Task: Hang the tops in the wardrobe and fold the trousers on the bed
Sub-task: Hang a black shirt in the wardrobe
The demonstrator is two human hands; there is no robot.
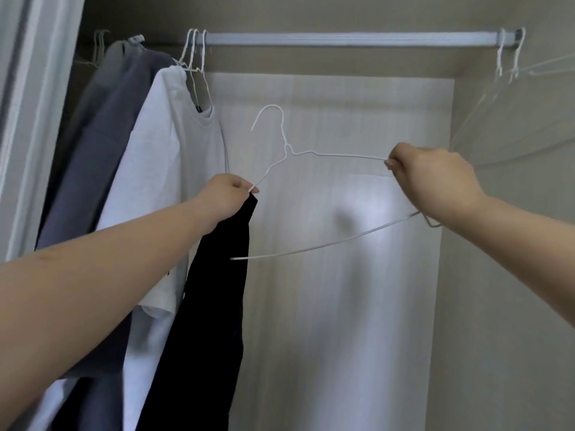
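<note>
black top [214, 306] and white hanger [311, 154] in clenched fingers of both hands, inside wardrobe [485, 275]

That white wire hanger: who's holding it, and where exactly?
Both hands hold the white wire hanger: the left hand pinches its left shoulder end, together with a black garment; the right hand pinches its right shoulder end.

Black garment [214, 306] cut off at bottom edge.

Single head-worn view, close, facing forward and slightly upward into the wardrobe [485, 213] toward its rail [342, 38].
</note>
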